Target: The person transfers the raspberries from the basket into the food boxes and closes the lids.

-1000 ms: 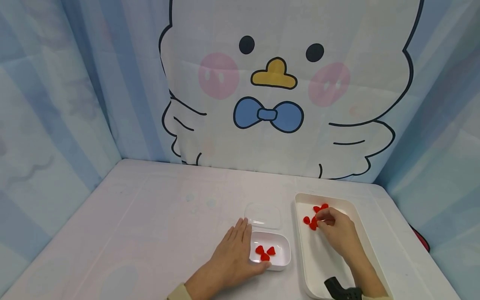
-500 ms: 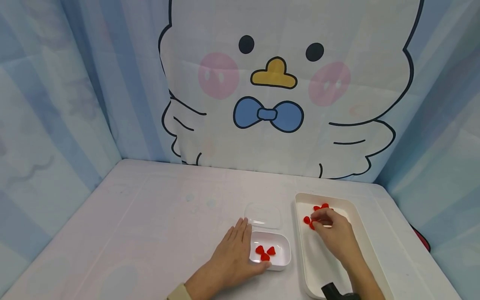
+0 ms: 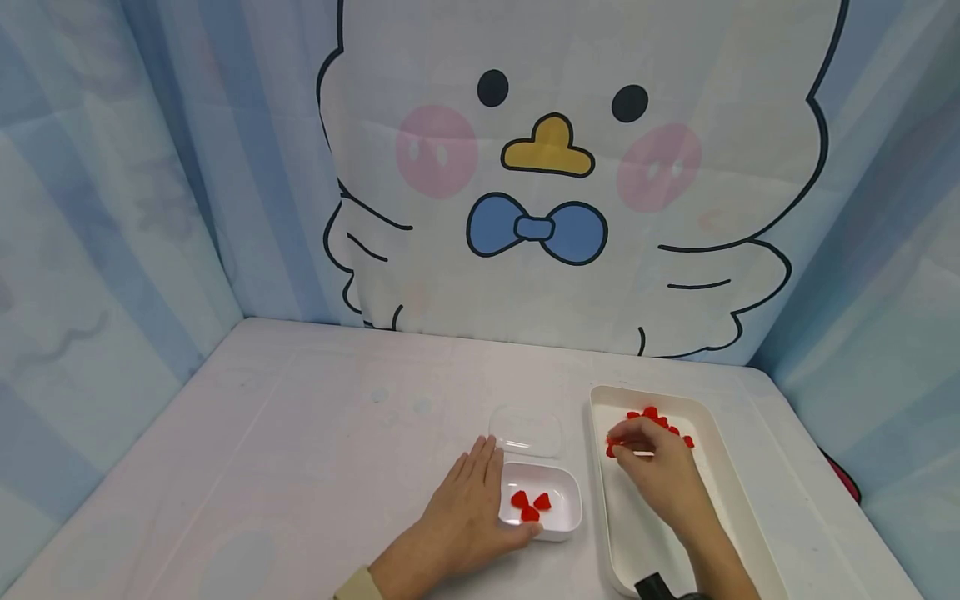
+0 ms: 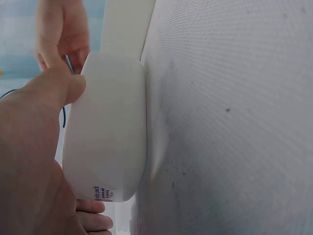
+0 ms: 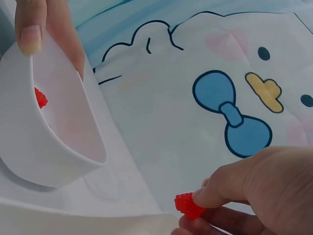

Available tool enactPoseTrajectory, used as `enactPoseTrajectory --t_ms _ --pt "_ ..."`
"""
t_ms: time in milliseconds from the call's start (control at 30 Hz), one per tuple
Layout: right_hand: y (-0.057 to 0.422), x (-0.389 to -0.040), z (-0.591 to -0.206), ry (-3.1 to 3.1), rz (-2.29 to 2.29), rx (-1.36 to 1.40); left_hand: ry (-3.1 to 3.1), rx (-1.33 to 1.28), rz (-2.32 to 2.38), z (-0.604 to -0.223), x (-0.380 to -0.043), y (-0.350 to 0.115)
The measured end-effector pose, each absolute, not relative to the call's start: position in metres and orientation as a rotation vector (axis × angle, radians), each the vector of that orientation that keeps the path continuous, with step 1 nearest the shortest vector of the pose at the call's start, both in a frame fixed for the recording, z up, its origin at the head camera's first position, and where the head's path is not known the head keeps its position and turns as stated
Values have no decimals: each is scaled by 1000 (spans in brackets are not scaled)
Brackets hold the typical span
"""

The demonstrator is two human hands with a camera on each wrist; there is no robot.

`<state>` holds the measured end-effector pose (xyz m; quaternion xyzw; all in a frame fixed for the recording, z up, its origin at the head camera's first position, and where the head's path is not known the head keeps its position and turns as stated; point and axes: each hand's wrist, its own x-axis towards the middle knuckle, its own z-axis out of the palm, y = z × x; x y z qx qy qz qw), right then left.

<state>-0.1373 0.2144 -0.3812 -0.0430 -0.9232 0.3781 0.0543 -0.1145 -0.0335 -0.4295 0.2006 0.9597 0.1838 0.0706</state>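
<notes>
My right hand (image 3: 663, 475) is over the far part of the white tray (image 3: 630, 533). Its thumb and fingers pinch a bumpy red raspberry (image 5: 188, 205), clearly seen in the right wrist view. More raspberries (image 3: 651, 412) lie in the tray beyond the hand, which partly covers that area. My left hand (image 3: 468, 512) lies with straight fingers along the left side of a small white box (image 3: 566, 521). Its thumb touches the near rim. Inside the box sit 3 raspberries (image 3: 542, 502). In the left wrist view the box wall (image 4: 110, 122) hides what it contains.
A clear plastic lid (image 3: 528, 432) lies on the table (image 3: 300, 467) just behind the box. The tray's raised left wall (image 3: 600, 500) stands close beside the box. A curtain with a printed cartoon bird (image 3: 540, 283) hangs along the table's back edge.
My right hand has shifted left towards the tray's left wall, and raspberries to its right have come into view. The left hand, the box and its raspberries stay put.
</notes>
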Motion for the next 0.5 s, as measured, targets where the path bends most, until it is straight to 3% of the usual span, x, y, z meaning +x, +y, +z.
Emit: enactPoseTrajectory --t_ms 500 --pt "195 -130 -376 -2811 1251 -46 2873 584 543 -429 -116 -33"
